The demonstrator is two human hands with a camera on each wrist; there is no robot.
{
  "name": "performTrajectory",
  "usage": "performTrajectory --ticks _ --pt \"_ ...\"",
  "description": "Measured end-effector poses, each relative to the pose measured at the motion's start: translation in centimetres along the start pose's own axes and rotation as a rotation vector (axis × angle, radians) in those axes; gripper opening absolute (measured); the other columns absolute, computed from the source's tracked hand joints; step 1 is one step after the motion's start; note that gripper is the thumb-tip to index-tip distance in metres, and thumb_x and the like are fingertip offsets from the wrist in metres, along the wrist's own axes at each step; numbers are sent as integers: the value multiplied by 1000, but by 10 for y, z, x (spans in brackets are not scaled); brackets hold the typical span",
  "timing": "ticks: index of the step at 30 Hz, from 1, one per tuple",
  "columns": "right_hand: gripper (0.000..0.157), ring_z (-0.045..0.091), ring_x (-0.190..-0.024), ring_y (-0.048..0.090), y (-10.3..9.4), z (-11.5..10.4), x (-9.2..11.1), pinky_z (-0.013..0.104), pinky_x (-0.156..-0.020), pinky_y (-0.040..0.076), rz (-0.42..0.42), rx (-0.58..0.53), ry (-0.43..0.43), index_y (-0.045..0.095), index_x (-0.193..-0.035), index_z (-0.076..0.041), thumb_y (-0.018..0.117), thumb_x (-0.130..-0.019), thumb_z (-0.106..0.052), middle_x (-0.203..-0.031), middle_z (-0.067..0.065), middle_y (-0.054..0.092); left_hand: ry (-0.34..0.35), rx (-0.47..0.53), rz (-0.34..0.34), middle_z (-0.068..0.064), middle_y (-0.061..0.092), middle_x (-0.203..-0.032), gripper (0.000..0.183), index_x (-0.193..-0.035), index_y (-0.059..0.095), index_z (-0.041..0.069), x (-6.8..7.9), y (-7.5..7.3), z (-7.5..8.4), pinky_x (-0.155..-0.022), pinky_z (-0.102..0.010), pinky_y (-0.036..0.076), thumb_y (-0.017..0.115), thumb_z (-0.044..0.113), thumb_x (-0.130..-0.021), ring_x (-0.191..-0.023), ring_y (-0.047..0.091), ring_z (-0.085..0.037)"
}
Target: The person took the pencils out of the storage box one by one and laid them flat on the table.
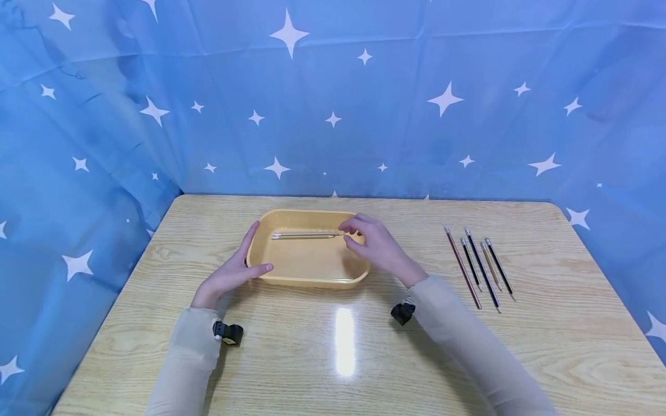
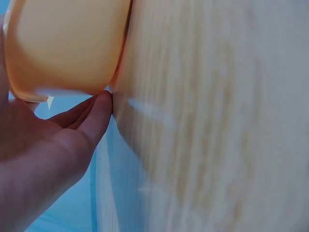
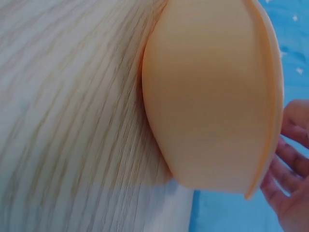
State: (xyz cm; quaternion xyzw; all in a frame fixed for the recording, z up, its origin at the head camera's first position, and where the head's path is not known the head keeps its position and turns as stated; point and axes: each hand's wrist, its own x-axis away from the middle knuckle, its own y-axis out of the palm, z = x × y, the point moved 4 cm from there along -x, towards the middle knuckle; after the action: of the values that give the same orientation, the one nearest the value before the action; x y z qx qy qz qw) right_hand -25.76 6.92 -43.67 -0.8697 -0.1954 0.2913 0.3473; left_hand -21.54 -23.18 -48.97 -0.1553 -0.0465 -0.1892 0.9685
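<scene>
Presumably to steady the tray [image 1: 312, 258], the left hand [image 1: 232, 274] gripped its nine-o'clock end; at two, the right hand [image 1: 373, 238] half-curled by pencils [image 1: 304, 236], hold unclear.

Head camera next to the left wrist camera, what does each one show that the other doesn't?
Only the head view shows the right hand, the pencils lying inside the tray, and the five loose pencils to the right.

Only the left wrist view shows, up close, bunched fingers of the left hand low against the tray's outer wall, next to the tabletop.

Both show the tray, the left hand, the wood-grain table and the blue cloth.
</scene>
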Motion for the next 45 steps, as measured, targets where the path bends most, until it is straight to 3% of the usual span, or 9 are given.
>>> performTrajectory --ticks 4,18,32,45 --pt "19 20 -86 60 8 -5 -6 35 -78 51 -30 -17 -11 68 -107 2 63 -88 0 -97 11 66 0 4 1 -2 -14 -160 98 -153 -6 43 1 -1 0 -108 -57 16 68 22 -92 -142 11 -38" --pt "19 17 -85 62 35 -30 -30 27 -77 50 -88 -25 -23 67 -107 1 62 -89 -3 -98 9 66 -9 -3 15 -3 -14 -160 98 -153 -6 42 4 -4 -2 -108 -58 15 68 22 -92 -142 8 -40" --pt "22 18 -94 62 69 -37 -48 27 -84 48 -215 -117 104 66 -111 0 65 -90 -6 -105 9 66 -16 13 15 -5 -10 -160 99 -153 -6 42 1 -2 -3 -110 -54 15 68 24 -91 -140 18 -35" --pt "28 20 -107 58 80 -33 -65 32 -93 44 -368 -26 232 66 -116 -6 69 -89 -14 -113 6 65 -14 11 13 -6 -10 -160 98 -153 -6 43 0 1 -2 -110 -53 16 68 25 -91 -138 24 -36"
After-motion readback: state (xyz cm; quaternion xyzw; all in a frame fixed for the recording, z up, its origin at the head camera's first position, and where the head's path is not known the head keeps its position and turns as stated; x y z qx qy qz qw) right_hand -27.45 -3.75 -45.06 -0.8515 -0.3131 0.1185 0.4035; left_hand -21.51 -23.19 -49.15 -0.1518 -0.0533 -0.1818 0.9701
